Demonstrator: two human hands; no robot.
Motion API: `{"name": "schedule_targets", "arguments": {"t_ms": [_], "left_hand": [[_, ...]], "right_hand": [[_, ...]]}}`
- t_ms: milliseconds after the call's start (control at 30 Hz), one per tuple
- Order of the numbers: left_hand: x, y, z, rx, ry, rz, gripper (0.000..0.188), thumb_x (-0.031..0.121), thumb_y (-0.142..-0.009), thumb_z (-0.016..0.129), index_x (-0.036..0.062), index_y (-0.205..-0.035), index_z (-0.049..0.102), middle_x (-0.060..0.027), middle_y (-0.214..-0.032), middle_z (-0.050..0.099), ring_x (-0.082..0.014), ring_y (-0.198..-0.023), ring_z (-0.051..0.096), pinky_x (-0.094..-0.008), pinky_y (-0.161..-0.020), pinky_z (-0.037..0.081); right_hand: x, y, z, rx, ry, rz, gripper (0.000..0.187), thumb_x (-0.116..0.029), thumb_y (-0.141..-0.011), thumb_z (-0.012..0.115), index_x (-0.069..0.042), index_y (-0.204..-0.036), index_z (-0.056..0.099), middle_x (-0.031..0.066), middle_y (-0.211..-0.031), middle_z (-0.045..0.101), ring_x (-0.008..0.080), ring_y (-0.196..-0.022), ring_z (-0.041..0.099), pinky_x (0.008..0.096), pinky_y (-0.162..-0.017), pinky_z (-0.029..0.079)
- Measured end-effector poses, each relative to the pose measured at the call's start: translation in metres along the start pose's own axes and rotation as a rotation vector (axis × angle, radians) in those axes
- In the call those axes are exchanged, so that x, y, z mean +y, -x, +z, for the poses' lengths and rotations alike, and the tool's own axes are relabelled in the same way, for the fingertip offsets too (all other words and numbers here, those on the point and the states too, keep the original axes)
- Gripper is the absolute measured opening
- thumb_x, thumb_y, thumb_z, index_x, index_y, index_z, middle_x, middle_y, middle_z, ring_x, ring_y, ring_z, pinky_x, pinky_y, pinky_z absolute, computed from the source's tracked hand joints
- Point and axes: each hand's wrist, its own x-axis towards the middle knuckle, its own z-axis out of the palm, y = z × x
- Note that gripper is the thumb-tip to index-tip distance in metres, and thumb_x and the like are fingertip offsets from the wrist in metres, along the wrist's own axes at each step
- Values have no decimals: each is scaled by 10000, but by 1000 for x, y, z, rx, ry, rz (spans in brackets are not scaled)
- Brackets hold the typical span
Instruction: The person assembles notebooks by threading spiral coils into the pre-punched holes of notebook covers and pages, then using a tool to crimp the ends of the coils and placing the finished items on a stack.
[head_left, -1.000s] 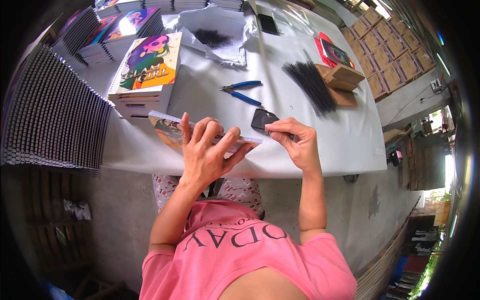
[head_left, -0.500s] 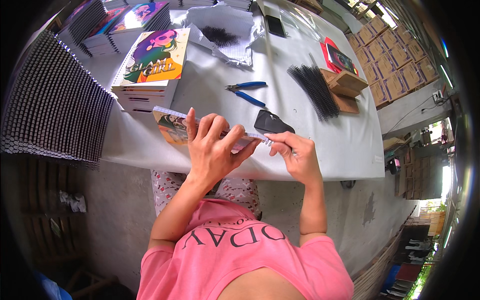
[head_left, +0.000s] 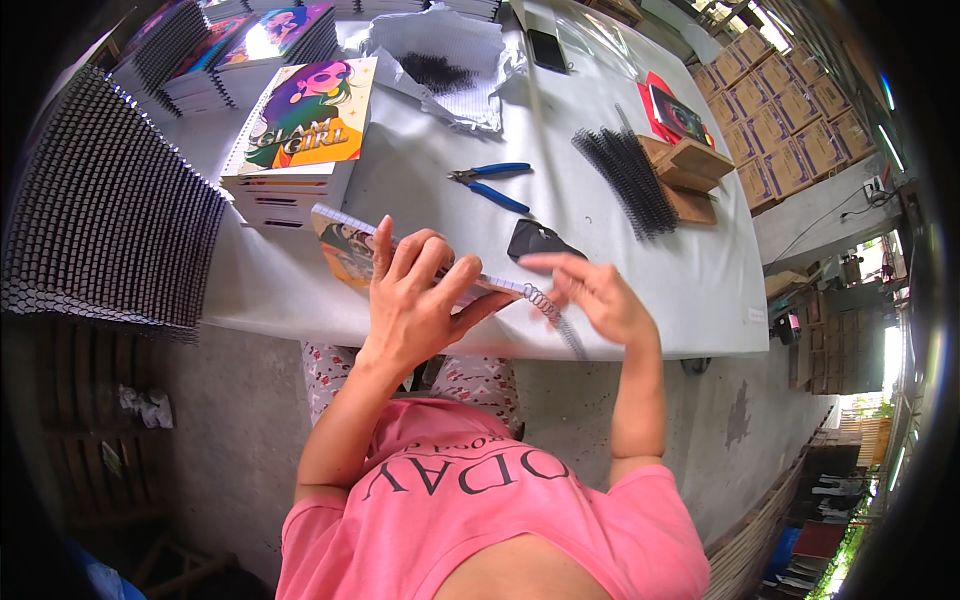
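My left hand [head_left: 412,300] grips a notebook [head_left: 343,252] with an illustrated cover, tilted above the front of the table. From the notebook's right end sticks out a dark spiral binding coil [head_left: 556,314], its free end hanging towards the table edge. Beside that coil is my right hand [head_left: 612,302], its index finger stretched out and the other fingers partly smeared by motion; nothing shows in its grip. Just beyond it lies a black, flat object [head_left: 540,240]. Blue-handled cutting pliers [head_left: 492,186] rest on the table farther back.
A stack of notebooks [head_left: 300,140] stands left of the pliers, with a tall mass of coil-bound edges [head_left: 105,200] at far left. Black coils [head_left: 625,185] lean by a wooden stand [head_left: 690,170]. More coils lie on crumpled wrapping [head_left: 470,105]; a phone [head_left: 547,50] is behind.
My right hand has moved slightly right and off the notebook's end, its fingers spreading. The coil there now shows at more length. The left hand still holds the notebook.
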Motion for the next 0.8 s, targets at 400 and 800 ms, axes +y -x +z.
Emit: {"name": "schedule_targets", "arguments": {"t_ms": [400, 800], "left_hand": [[1, 2, -6, 9, 109, 1, 370, 401, -644, 769, 127, -774, 556, -34, -799, 477, -281, -1138, 476, -487, -1038, 181], [-1, -2, -13, -42, 142, 22, 387, 396, -686, 733, 91, -731, 500, -77, -799, 456, -286, -1133, 487, -504, -1030, 189]], "right_hand": [[61, -26, -21, 503, 20, -100, 289, 46, -698, 586, -9, -969, 671, 143, -837, 669, 97, -710, 605, 215, -670, 470], [24, -46, -5, -69, -160, -664, 181, 19, -612, 734, -33, -784, 712, 158, -809, 679, 238, -763, 651, 386, -827, 502]]}}
